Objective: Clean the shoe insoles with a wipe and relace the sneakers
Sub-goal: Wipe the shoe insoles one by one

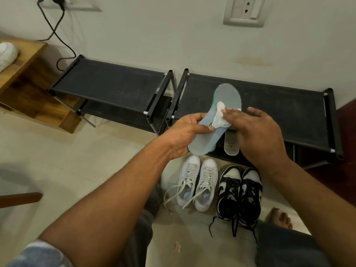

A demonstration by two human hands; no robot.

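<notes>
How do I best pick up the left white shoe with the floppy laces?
Take the left white shoe by its heel rim, coming from above on your side: it stands upright, opening up, heel nearest you, toe toward the rack. Don't pull the loose laces.

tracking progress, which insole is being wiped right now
The pale blue insole gripped by the left hand, under the wipe; the grey insole lies on the black rack.

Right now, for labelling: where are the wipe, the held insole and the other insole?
wipe (221,117), head view, crumpled middle.
held insole (229,95), head view, bare toe end.
other insole (231,146), head view, visible rounded end.
</notes>
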